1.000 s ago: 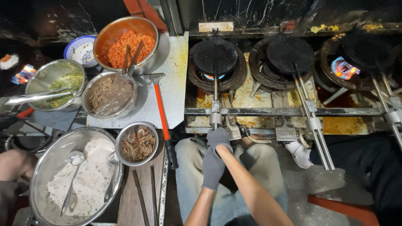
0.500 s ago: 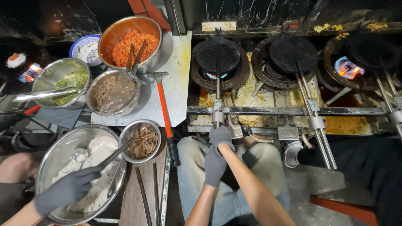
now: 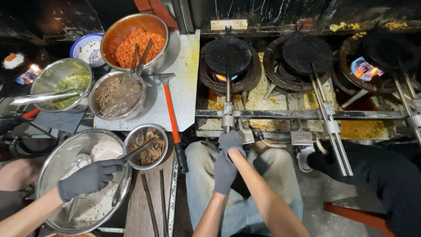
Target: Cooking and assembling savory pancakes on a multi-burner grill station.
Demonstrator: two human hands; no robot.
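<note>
Left hand (image 3: 90, 179) clamped on thin tongs (image 3: 131, 154) over the small shrimp bowl (image 3: 146, 146), right hand (image 3: 228, 159) closed around the stiff, probably heavy iron mould's handle (image 3: 227, 115), best held low, away from flame.

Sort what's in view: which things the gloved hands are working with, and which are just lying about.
In hand:
left hand, tongs, shrimp bowl, batter bowl
right hand, left iron's handle, lit burner

Lying about:
scraper
carrot bowl
greens bowl
meat bowl
blue plate
</note>
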